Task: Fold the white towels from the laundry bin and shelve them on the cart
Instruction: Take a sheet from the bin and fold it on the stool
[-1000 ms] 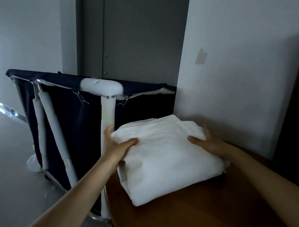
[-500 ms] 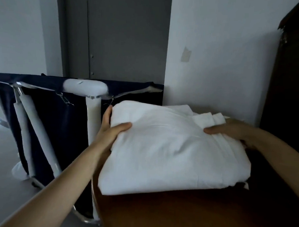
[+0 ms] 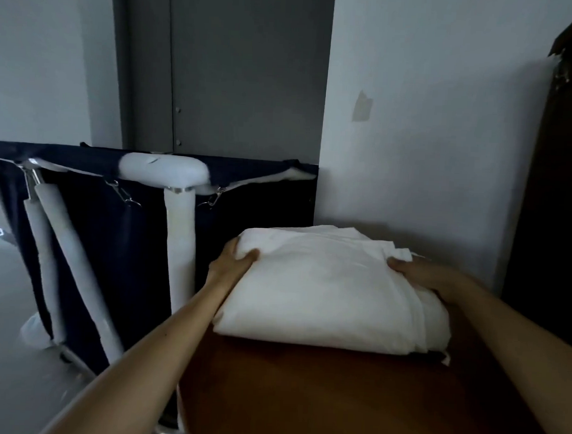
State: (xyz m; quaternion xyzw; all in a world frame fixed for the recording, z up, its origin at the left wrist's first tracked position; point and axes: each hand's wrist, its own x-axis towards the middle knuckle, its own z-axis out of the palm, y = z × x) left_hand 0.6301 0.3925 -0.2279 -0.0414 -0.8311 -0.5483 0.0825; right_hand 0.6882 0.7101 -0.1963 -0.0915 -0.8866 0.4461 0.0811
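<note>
My left hand (image 3: 233,263) and right hand (image 3: 420,272) each keep a curled grip on opposite ends of the folded white towel (image 3: 324,290), which lies on the brown tabletop (image 3: 319,398) beside the dark blue laundry bin (image 3: 90,234).

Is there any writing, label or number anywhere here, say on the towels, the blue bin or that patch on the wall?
None: no text can be read in this view.
folded white towels: plain, no tag showing.
dark blue laundry bin: no print visible.
patch on the wall: blank, no writing.
</note>
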